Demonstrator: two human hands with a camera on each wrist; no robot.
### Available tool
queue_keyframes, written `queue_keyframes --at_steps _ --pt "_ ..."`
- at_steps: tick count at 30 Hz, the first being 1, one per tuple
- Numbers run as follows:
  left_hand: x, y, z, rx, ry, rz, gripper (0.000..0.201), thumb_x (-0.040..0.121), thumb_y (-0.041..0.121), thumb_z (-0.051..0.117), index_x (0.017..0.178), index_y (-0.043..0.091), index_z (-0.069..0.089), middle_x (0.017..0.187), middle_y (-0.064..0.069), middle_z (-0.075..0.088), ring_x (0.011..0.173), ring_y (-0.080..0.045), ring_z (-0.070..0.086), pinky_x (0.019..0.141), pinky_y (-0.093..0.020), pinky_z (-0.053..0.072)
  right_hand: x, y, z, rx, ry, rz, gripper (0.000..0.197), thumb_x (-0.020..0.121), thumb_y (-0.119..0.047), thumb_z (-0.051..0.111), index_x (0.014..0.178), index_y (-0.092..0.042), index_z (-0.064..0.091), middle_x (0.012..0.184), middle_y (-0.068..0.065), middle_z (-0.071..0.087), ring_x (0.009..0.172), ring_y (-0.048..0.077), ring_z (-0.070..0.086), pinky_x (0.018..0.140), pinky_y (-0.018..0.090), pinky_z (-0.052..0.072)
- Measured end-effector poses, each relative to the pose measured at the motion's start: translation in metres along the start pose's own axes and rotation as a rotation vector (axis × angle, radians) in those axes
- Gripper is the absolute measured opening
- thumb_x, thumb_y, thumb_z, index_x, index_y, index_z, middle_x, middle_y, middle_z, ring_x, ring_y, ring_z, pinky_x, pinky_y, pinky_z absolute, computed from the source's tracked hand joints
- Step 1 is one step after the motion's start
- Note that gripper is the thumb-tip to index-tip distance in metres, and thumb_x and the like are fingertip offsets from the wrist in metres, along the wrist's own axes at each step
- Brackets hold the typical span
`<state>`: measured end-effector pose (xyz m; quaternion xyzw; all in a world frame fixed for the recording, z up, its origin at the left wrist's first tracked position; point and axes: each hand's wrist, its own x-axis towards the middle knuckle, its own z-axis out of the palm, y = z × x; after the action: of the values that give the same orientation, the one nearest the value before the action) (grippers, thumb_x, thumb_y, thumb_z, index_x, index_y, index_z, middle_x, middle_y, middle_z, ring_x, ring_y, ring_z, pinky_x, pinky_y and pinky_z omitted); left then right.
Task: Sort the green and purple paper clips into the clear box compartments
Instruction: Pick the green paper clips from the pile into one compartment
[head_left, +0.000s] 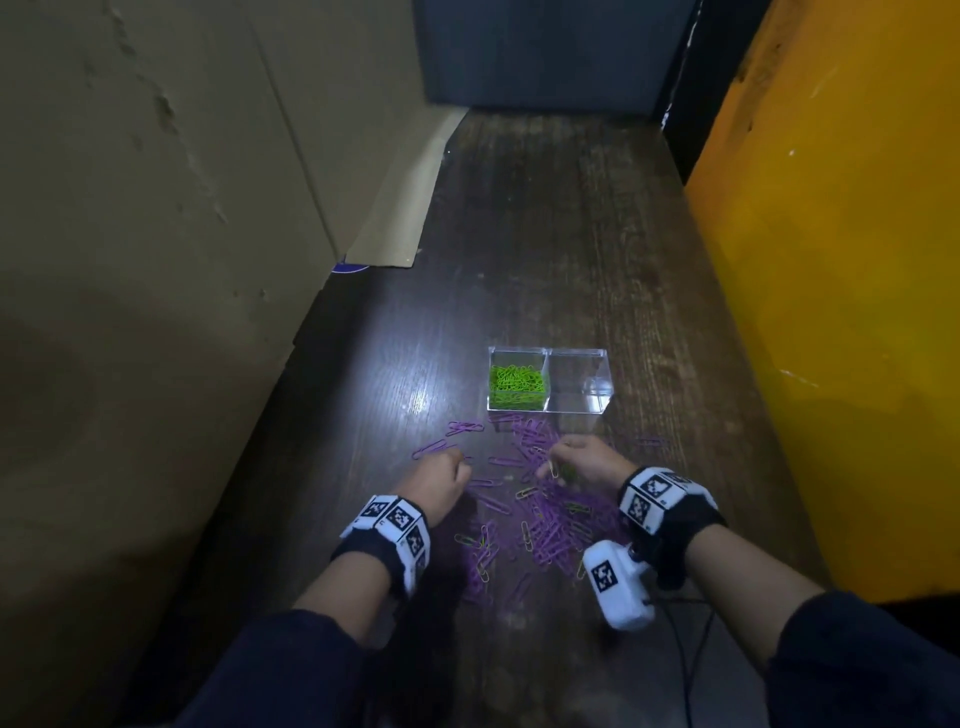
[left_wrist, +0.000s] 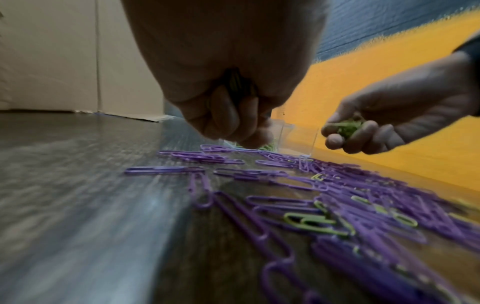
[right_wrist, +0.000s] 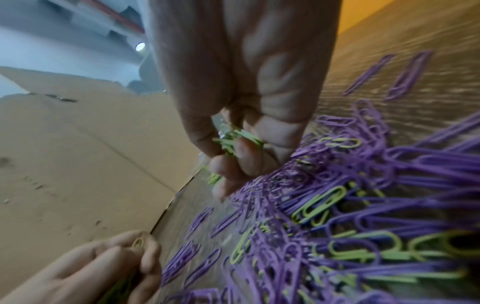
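A clear two-compartment box (head_left: 602, 358) stands on the dark wooden table (head_left: 545, 234). Its left compartment holds green paper clips (head_left: 517, 384); nothing shows in the right one. A spread of purple paper clips (head_left: 556, 525) mixed with a few green ones (left_wrist: 311, 224) lies in front of the box. My right hand (head_left: 576, 460) hovers over the pile, fingers curled round a bunch of green clips (right_wrist: 233, 139) (left_wrist: 346, 127). My left hand (head_left: 441, 480) is at the pile's left edge, fingers curled, pinching green clips (right_wrist: 137, 242) (left_wrist: 235, 82).
A cardboard sheet (head_left: 156, 208) leans along the left side of the table. An orange wall (head_left: 841, 312) borders the right side. A dark panel (head_left: 545, 52) closes the far end. A white wrist camera unit (head_left: 618, 582) hangs under my right wrist.
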<state>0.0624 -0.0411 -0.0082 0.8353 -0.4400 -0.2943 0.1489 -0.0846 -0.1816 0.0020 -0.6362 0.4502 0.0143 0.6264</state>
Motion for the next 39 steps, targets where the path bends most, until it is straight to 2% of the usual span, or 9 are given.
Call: queue_keyframes --at_steps 4,7,13,15,20,26,32,37,39 --pt "0.012 0.016 0.016 -0.009 -0.09 0.04 0.026 0.096 0.017 0.039 0.114 0.011 0.056 0.113 -0.014 0.064 0.106 -0.028 0.06 0.085 -0.031 0.044 -0.009 0.01 -0.017 0.227 0.012 0.057 0.017 0.095 0.0 0.038 0.087 -0.004 0.053 0.048 -0.001 0.054 0.035 0.007 0.045 0.034 0.014 0.028" --pt "0.017 0.029 0.025 0.122 -0.129 0.081 0.029 0.097 0.035 0.04 0.114 0.017 0.054 0.112 -0.01 0.065 0.104 -0.027 0.061 0.083 -0.033 0.046 -0.013 0.015 -0.028 0.241 0.037 0.105 0.022 0.094 -0.005 0.043 0.074 -0.01 0.05 0.059 0.005 0.043 0.039 0.009 0.042 0.038 0.017 0.027" --pt "0.027 0.042 0.033 0.326 -0.155 0.098 0.026 0.088 0.04 0.056 0.104 0.019 0.06 0.109 -0.004 0.065 0.102 -0.024 0.061 0.083 -0.031 0.047 -0.018 0.04 -0.031 -0.447 0.096 -0.037 0.025 0.084 -0.022 0.065 0.065 -0.019 0.049 0.073 0.004 0.057 0.068 0.016 0.054 0.065 0.026 0.044" --pt "0.03 0.044 0.033 0.315 -0.182 0.091 0.021 0.088 0.036 0.055 0.097 0.02 0.064 0.105 -0.004 0.067 0.099 -0.024 0.063 0.081 -0.03 0.048 -0.019 0.048 -0.024 -0.611 0.141 -0.108 0.016 0.082 -0.024 0.067 0.074 -0.019 0.054 0.083 0.004 0.061 0.083 0.02 0.059 0.078 0.03 0.046" --pt "0.026 0.043 0.029 0.314 -0.236 0.106 0.032 0.095 0.032 0.041 0.099 0.007 0.061 0.107 -0.015 0.065 0.098 -0.029 0.062 0.079 -0.031 0.047 -0.016 0.046 -0.007 -0.9 0.109 -0.172 0.022 0.089 -0.027 0.055 0.102 -0.01 0.057 0.108 0.012 0.065 0.103 0.029 0.06 0.083 0.032 0.045" --pt "0.013 0.023 0.017 0.156 -0.087 0.024 0.031 0.095 0.018 0.034 0.109 0.001 0.056 0.115 -0.024 0.061 0.106 -0.032 0.058 0.087 -0.032 0.044 -0.018 0.034 -0.012 -0.675 0.138 -0.238 0.027 0.096 -0.021 0.045 0.103 0.0 0.059 0.104 0.02 0.065 0.099 0.031 0.06 0.082 0.034 0.044" --pt "-0.003 0.017 0.006 0.047 -0.113 0.022 0.044 0.097 0.014 0.035 0.141 0.015 0.031 0.129 -0.017 0.055 0.116 -0.026 0.055 0.093 -0.029 0.041 -0.034 0.031 -0.043 -0.343 0.199 -0.18 0.022 0.092 -0.014 0.051 0.09 -0.002 0.069 0.098 0.017 0.069 0.087 0.028 0.061 0.082 0.032 0.043" --pt "-0.006 0.009 0.005 -0.167 -0.032 -0.052 0.015 0.094 0.01 0.036 0.099 0.012 0.049 0.093 -0.017 0.06 0.081 -0.027 0.057 0.07 -0.029 0.039 -0.042 0.039 -0.057 -0.05 0.255 -0.036 0.026 0.092 0.004 0.034 0.079 -0.009 0.053 0.058 0.005 0.047 0.035 0.007 0.043 0.04 0.018 0.033" --pt "-0.007 0.003 0.007 -0.223 0.009 -0.062 0.022 0.094 0.009 0.037 0.076 0.014 0.048 0.076 -0.008 0.056 0.074 -0.02 0.05 0.065 -0.027 0.035 -0.047 0.048 -0.069 -0.046 0.307 -0.017 0.028 0.093 0.004 0.034 0.074 -0.011 0.05 0.058 0.005 0.043 0.037 0.01 0.045 0.037 0.016 0.032"
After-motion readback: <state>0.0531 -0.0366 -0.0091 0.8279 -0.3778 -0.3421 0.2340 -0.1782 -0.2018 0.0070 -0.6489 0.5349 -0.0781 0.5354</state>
